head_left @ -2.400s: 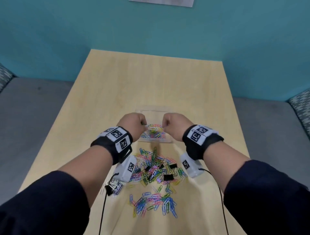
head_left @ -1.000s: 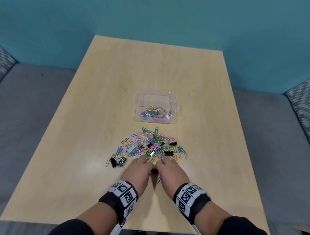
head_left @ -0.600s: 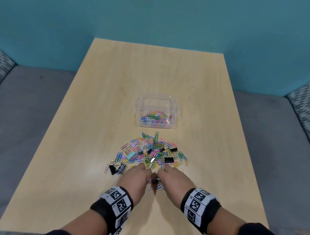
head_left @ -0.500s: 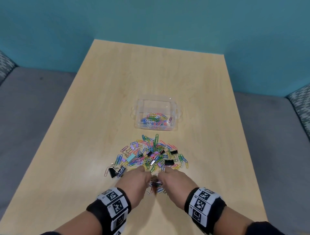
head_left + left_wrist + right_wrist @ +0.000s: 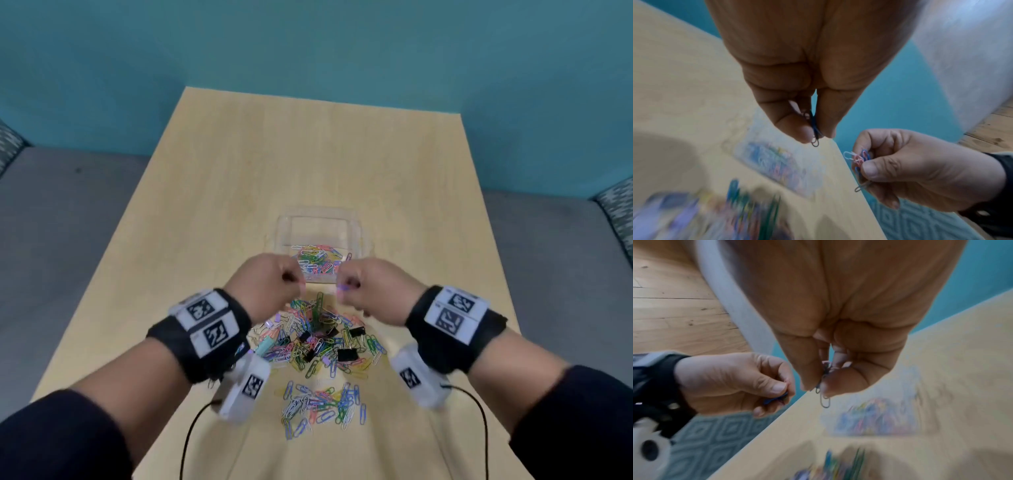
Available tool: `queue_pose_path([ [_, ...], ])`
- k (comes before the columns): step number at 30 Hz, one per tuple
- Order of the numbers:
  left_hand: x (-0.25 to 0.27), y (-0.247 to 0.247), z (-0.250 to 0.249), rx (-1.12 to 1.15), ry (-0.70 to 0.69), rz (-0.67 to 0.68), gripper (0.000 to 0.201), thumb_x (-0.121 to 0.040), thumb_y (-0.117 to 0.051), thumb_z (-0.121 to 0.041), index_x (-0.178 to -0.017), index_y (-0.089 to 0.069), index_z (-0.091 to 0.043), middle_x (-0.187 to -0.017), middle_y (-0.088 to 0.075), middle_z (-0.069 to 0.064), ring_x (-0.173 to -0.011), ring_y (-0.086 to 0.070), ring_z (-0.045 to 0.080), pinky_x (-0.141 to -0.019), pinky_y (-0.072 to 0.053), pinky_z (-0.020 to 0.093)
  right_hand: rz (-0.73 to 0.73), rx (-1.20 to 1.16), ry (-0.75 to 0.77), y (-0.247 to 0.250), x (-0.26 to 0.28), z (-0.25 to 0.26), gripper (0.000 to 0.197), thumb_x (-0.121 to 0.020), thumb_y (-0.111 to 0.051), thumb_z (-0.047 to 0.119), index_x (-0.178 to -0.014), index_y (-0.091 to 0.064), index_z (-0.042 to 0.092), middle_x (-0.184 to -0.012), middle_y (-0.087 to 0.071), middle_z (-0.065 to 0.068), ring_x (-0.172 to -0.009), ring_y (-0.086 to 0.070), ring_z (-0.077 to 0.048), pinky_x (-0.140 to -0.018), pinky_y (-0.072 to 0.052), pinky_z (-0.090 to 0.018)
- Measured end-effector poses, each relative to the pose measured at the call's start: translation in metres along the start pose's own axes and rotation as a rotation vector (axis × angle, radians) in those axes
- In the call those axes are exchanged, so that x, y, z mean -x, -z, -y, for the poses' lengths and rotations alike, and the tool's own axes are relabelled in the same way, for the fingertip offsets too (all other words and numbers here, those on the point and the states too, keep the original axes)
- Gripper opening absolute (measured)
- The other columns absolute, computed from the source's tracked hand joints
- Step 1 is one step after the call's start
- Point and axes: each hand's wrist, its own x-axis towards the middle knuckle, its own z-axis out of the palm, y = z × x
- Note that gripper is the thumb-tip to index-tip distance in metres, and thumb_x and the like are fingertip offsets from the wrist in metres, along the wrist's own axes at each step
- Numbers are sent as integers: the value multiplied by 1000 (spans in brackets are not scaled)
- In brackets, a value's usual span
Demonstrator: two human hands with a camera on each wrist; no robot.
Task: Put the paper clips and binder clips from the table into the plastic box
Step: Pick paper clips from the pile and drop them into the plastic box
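- We have our left hand [image 5: 270,291] and right hand [image 5: 371,291] raised side by side, just short of the near wall of the box [image 5: 320,236], which lies straight ahead of the fingertips on the table [image 5: 239,154].
- Both hands look equally near to it; our judgement is that a short reach forward puts them over the opening.
- Left thumb and fingers pinch a few paper clips [image 5: 815,129], which hang downward from the tips.
- Right thumb and fingers pinch another small bunch [image 5: 824,386], one clip dangling lengthwise below.
- Both wrists are level, knuckles up, fingers curled under.
- The box already holds some clips; the main pile [image 5: 322,339] with the binder clips [image 5: 346,354] lies below our wrists, nearer us.
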Motion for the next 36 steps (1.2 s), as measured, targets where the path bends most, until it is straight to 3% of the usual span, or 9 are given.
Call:
queue_pose_path([
  [6,-55,8,-19,-134,-18,-118,4,-83,-66,-20,-79,-66,-18,-70,-63,-5,-70,-64,22,-67,-50,29,-138,109,-78,28,-58,4,2,-84,-62,15,-84,-61,14,-75,-60,1,-67,-58,-20,-56,-44,-27],
  [10,-55,10,-11,-247,3,-111,31,-85,-64,-32,-114,-63,-23,-105,-63,-3,-92,-60,19,-80,-44,28,-142,125,-128,28,-61,2,31,-85,-63,29,-114,-59,21,-102,-59,1,-84,-61,-19,-77,-49,-32],
  [13,-38,18,15,-284,47,-181,31,-86,-61,-35,-113,-63,-22,-103,-63,-1,-93,-59,21,-79,-43,29,-199,106,-117,19,-41,-10,23,-88,-58,33,-107,-61,19,-99,-61,0,-84,-59,-20,-74,-48,-31],
  [16,-14,9,48,-356,222,-127,30,-84,-59,-39,-107,-62,-20,-97,-64,1,-84,-59,19,-72,-45,29,-90,104,-192,-11,-21,-24,13,-90,-53,32,-91,-58,19,-86,-62,2,-74,-60,-17,-59,-44,-27],
  [19,7,-16,64,-417,308,9,47,-80,-60,-46,-121,-51,-24,-111,-53,3,-92,-55,21,-75,-45,31,50,184,-246,-48,-13,-27,31,-90,-50,38,-115,-53,19,-108,-55,-3,-88,-56,-18,-67,-45,-30],
  [22,10,-44,65,-491,229,13,58,-78,-62,-49,-128,-43,-28,-115,-45,5,-106,-43,25,-88,-44,37,0,279,-213,-76,-19,-19,41,-90,-51,44,-124,-46,21,-125,-45,-7,-111,-43,-28,-90,-45,-42],
  [26,3,-66,64,-554,128,-54,56,-76,-65,-42,-126,-43,-29,-112,-40,5,-103,-37,26,-85,-45,39,-98,354,-203,-98,-30,-3,50,-86,-58,47,-126,-41,22,-130,-38,-9,-114,-37,-32,-86,-44,-44],
  [30,0,-72,70,-538,26,-47,50,-75,-66,-26,-122,-48,-33,-107,-40,4,-94,-38,25,-83,-44,38,-127,396,-162,-110,-36,1,41,-83,-61,28,-119,-45,21,-127,-37,-10,-107,-40,-33,-74,-39,-38],
  [36,6,-73,80,-539,-33,-11,36,-79,-61,-14,-111,-57,-29,-108,-42,4,-91,-44,25,-82,-43,33,-102,410,-71,-123,-29,-6,40,-81,-64,16,-116,-46,18,-118,-40,-9,-105,-41,-32,-76,-38,-37],
])
